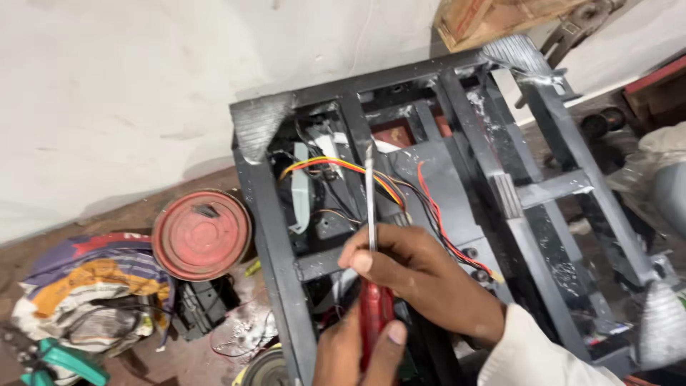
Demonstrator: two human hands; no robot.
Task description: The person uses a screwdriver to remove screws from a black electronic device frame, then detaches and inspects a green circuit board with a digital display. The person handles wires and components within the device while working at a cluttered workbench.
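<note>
I see the black metal frame with its square bars standing on the floor, close to the pale plaster wall; I take this frame as my landmark. My right hand is over the lower middle of the frame, and its fingers are closed around the thin steel shaft of the red-handled screwdriver. My left hand comes from below, at the near edge of the frame, and its grip is clenched on the red handle, with the thumb lying on it. The screwdriver stands almost upright in the picture, and its tip points to the far side of the frame, just beside the bundle of yellow, orange and red wires that runs inside the frame. More thin red and black wires pass under the right hand, toward the right part of the frame. Whether the tip touches a part there, I cannot tell.

To the left of the frame a round red metal lid, rusty and dirty, lies on the floor. Further left of it is a crumpled coloured sack. Beyond the far right corner of the frame a wooden box leans at the wall.
</note>
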